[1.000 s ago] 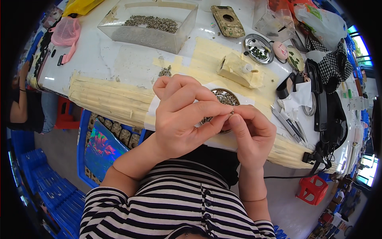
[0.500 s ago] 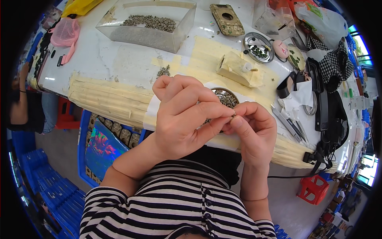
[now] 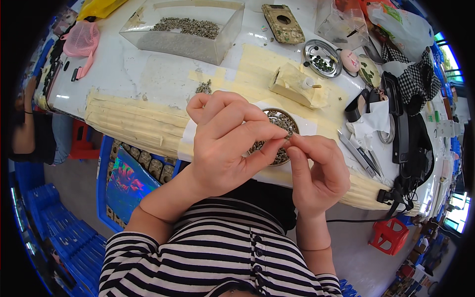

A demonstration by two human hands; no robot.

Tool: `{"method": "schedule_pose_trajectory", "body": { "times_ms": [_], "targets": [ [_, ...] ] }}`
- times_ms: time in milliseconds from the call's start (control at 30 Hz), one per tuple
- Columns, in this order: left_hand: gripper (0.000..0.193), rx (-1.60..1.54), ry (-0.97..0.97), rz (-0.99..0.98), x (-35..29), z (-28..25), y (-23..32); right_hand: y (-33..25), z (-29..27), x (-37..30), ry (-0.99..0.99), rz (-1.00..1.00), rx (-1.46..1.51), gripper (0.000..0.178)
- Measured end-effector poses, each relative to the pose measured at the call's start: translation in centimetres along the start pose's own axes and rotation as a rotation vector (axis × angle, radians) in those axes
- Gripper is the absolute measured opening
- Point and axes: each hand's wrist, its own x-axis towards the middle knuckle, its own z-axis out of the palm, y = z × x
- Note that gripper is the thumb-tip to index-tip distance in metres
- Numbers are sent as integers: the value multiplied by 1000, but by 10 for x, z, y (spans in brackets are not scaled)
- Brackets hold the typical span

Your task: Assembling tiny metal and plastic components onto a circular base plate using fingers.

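My left hand (image 3: 222,143) pinches a small metal part (image 3: 289,134) between thumb and index finger, its other fingers curled loosely. The thumb and index finger of my right hand (image 3: 321,171) come close together at the same part; what lies between their tips is too small to make out. Just beyond and beneath the fingertips sits a round metal dish (image 3: 297,120) full of small metal pieces (image 3: 283,122), partly hidden by my hands. A little heap of similar pieces (image 3: 203,87) lies on the table past my left hand.
A clear bin (image 3: 183,48) of metal pieces stands at the far left. Beyond my hands are a tape-covered block (image 3: 297,86), a camouflage-patterned case (image 3: 282,24) and a tin (image 3: 324,44) with dark pieces. Tweezers (image 3: 357,154) lie at right; a blue crate (image 3: 102,193) sits below the table edge.
My right hand has shifted slightly right and turned, its thumb lower and more apart from the left fingertips. The small part shows more plainly at the left fingertips, and more of the dish is visible.
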Motion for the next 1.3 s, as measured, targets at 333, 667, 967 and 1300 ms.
{"method": "schedule_pose_trajectory", "body": {
  "times_ms": [333, 667, 967, 1300],
  "targets": [
    [21, -32, 48, -57, -6, 4, 0, -2, 4, -1, 18, 92, 70, 21],
    [24, -43, 10, -19, -2, -1, 0, -2, 6, -1, 22, 122, 103, 18],
    [23, -58, 5, -36, -3, -2, -2, -2, 9, -1, 12, 122, 81, 19],
    [21, 8, 14, -57, 10, -4, -8, -2, -19, 54, 60, -83, -404, 20]
  ]
}}
